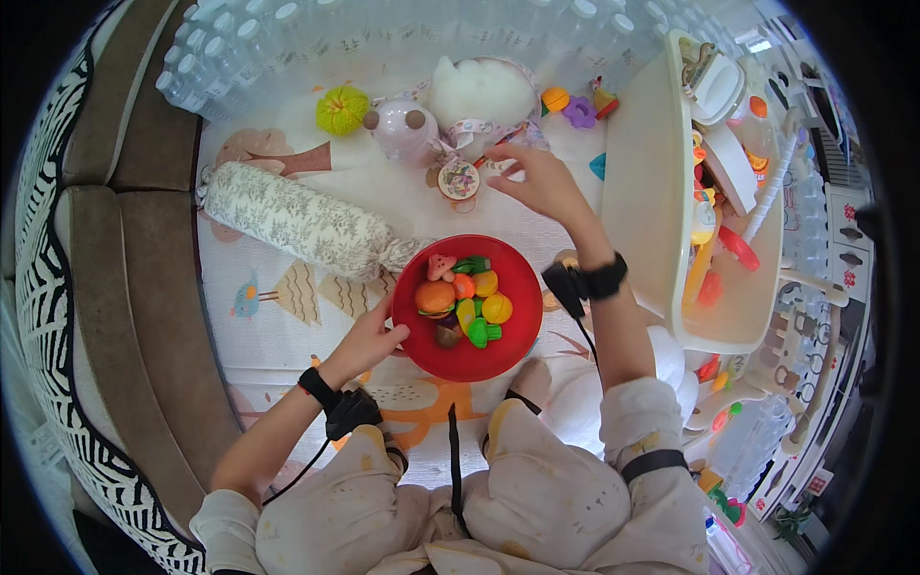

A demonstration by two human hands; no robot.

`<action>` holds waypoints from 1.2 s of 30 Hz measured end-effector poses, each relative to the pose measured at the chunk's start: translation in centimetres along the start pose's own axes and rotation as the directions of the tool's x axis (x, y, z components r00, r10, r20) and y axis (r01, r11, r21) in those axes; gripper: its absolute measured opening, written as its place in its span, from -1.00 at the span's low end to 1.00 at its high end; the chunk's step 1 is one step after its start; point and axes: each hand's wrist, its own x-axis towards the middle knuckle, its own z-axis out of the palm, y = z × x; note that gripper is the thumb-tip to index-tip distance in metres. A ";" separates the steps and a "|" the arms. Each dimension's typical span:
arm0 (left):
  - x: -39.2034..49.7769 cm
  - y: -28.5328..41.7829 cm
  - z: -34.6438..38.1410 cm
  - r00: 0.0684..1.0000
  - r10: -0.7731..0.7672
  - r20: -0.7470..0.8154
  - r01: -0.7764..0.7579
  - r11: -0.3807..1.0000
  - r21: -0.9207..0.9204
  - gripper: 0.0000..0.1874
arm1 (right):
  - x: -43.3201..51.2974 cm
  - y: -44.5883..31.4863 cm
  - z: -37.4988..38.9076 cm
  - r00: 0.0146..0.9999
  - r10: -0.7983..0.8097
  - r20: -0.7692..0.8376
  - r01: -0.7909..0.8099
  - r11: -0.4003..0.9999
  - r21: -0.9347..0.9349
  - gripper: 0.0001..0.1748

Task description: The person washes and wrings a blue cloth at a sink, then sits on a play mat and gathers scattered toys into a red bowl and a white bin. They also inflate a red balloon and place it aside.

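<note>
My left hand (pixel 369 336) grips the left rim of a red bowl (pixel 517 352). Inside the bowl lie several toy foods, among them a toy hamburger (pixel 435 297), toy broccoli (pixel 483 333), a pink toy mushroom (pixel 440 267) and a yellow toy fruit (pixel 497 309). Beyond the bowl, my right hand (pixel 539 180) is raised with its thumb and fingers apart, and I see nothing held in it. Near its fingertips are a round decorated disc (pixel 458 180), a printed strap (pixel 478 129) and a white plush toy (pixel 480 93). A pale pink animal-shaped container (pixel 405 129) rests beside the plush.
A floral bolster (pixel 295 215) lies on the printed play mat (pixel 374 194). At the back stand many water bottles (pixel 248 68) and a yellow-green pumpkin-shaped toy (pixel 342 111). A brown sofa (pixel 154 287) borders the left; a cream toy bin (pixel 640 194) stands right, near a purple flower-shaped toy (pixel 579 112).
</note>
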 end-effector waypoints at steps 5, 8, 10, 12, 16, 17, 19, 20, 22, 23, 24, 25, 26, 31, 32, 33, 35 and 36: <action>-1.7 1.0 -1.3 0.995 -0.037 -0.092 0.052 0.984 0.171 -0.29 | 3.3 2.5 5.1 0.980 -0.200 0.026 0.199 0.939 -0.279 -0.32; -1.3 3.5 -6.2 0.958 0.144 -0.250 -0.052 0.938 0.342 -0.39 | 2.6 2.7 4.5 0.980 -0.168 0.108 0.188 0.959 -0.213 -0.32; 1.2 5.8 -10.5 0.883 0.319 -0.345 -0.126 0.868 0.480 -0.47 | 2.1 3.1 2.9 0.968 -0.159 0.193 0.181 0.978 -0.100 -0.37; 5.7 8.5 -14.9 0.761 0.575 -0.300 -0.184 0.634 0.751 -0.46 | 2.4 4.0 1.2 0.966 0.004 0.258 0.017 0.997 -0.078 -0.42; 15.1 11.6 -19.1 0.502 0.851 -0.152 -0.110 0.237 0.965 -0.25 | 5.6 6.9 -1.1 0.885 0.084 -0.457 -0.141 0.986 -0.091 -0.55; 16.7 11.8 -19.2 0.482 0.868 -0.118 -0.078 0.176 0.981 -0.21 | 6.9 8.0 -1.5 0.834 0.040 -0.550 -0.154 0.975 -0.163 -0.56; 18.4 12.0 -19.2 0.522 0.837 -0.166 -0.027 0.210 0.977 -0.14 | 8.9 10.4 -2.1 0.700 -0.052 -0.712 -0.199 0.944 -0.264 -0.57; 18.7 11.9 -19.1 0.576 0.779 -0.247 -0.003 0.305 0.952 -0.12 | 9.3 11.5 -2.0 0.772 -0.072 -0.632 -0.196 0.918 -0.344 -0.55; 19.0 11.7 -19.1 0.594 0.734 -0.329 0.035 0.384 0.923 -0.10 | 9.4 13.7 -2.1 0.888 0.092 -0.450 -0.295 0.866 -0.404 -0.52; 19.1 11.6 -19.2 0.560 0.757 -0.335 0.044 0.377 0.925 -0.09 | 9.2 14.5 -2.0 0.877 0.079 -0.473 -0.309 0.847 -0.432 -0.49; 19.2 11.6 -19.4 0.512 0.788 -0.343 0.049 0.372 0.927 -0.08 | 9.0 14.9 -1.9 0.865 0.123 -0.486 -0.362 0.824 -0.436 -0.47; 19.2 11.6 -19.6 0.542 0.759 -0.360 0.021 0.416 0.909 -0.09 | 8.5 14.8 -1.7 0.846 0.176 -0.503 -0.427 0.789 -0.442 -0.44; 19.1 11.7 -19.8 0.564 0.737 -0.374 -0.012 0.460 0.888 -0.10 | 7.8 14.1 -1.3 0.755 0.165 -0.635 -0.427 0.859 -0.284 -0.45; 13.2 11.8 -17.7 0.486 0.648 -0.587 -0.350 0.759 0.549 -0.12 | 0.6 3.8 1.6 0.571 0.356 -0.739 0.150 0.840 0.521 -0.49; 10.3 11.6 -16.5 0.475 0.660 -0.582 -0.455 0.750 0.480 -0.12 | -2.7 0.9 2.7 0.670 0.350 -0.655 0.210 0.757 0.619 -0.51; 7.3 11.1 -15.0 0.490 0.704 -0.515 -0.433 0.709 0.557 -0.12 | -5.7 -1.4 3.2 0.753 0.276 -0.597 0.130 0.827 0.546 -0.50; 1.4 10.2 -11.6 0.547 0.762 -0.347 -0.381 0.595 0.707 -0.11 | -10.8 -3.9 2.8 0.961 0.042 -0.274 0.091 0.886 0.455 -0.43; -0.9 9.7 -9.8 0.543 0.807 -0.234 -0.416 0.500 0.760 -0.09 | -11.3 -4.1 2.6 0.955 -0.021 -0.294 0.150 0.892 0.425 -0.43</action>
